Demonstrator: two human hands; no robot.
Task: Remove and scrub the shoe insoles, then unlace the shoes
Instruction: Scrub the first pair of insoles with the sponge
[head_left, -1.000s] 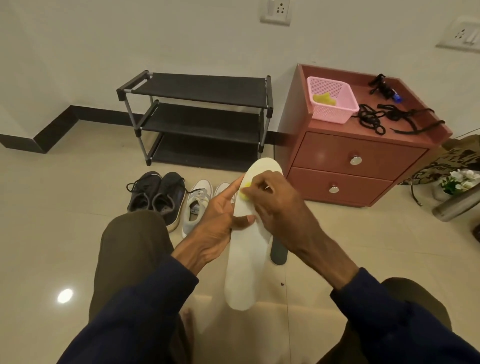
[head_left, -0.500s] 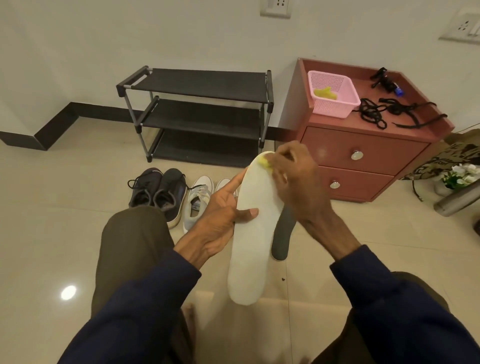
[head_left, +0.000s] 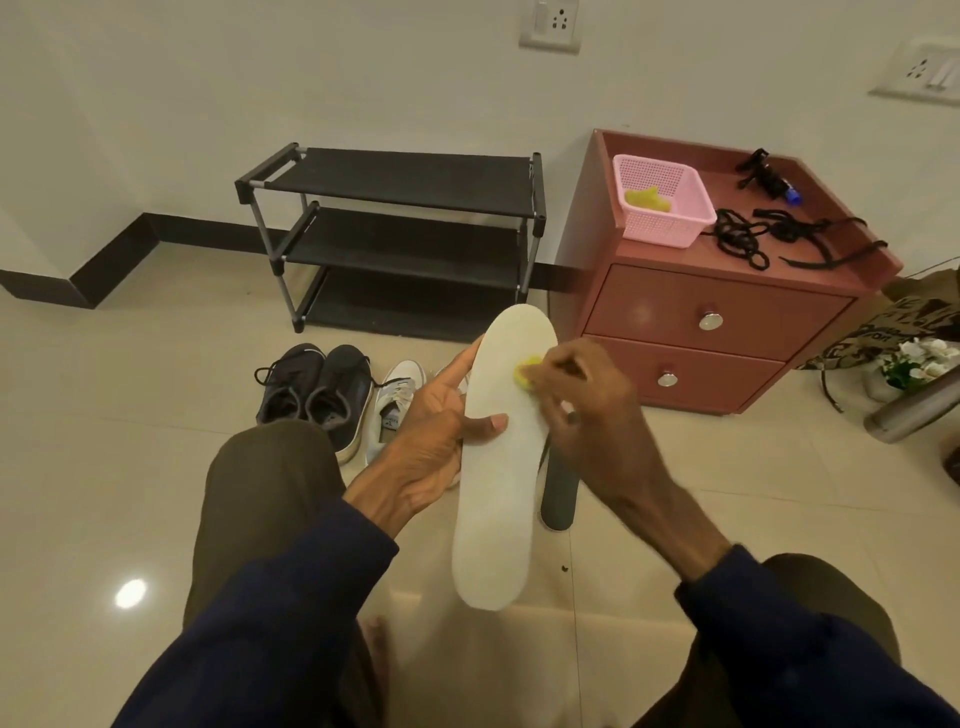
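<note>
Shoes (head_left: 337, 400) are left on the floor (head_left: 130, 415), laces still in. The white insole (head_left: 493, 509) is held up by the left hand (head_left: 426, 441), gripped at its middle. The yellow sponge (head_left: 527, 371), pinched in the right hand (head_left: 587, 410), has been slid back down from the toe tip, so scrubbing is still being done.

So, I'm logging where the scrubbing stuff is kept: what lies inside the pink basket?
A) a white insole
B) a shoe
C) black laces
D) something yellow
D: a yellow piece lies in the pink basket; the black laces lie beside it on the cabinet.
</note>
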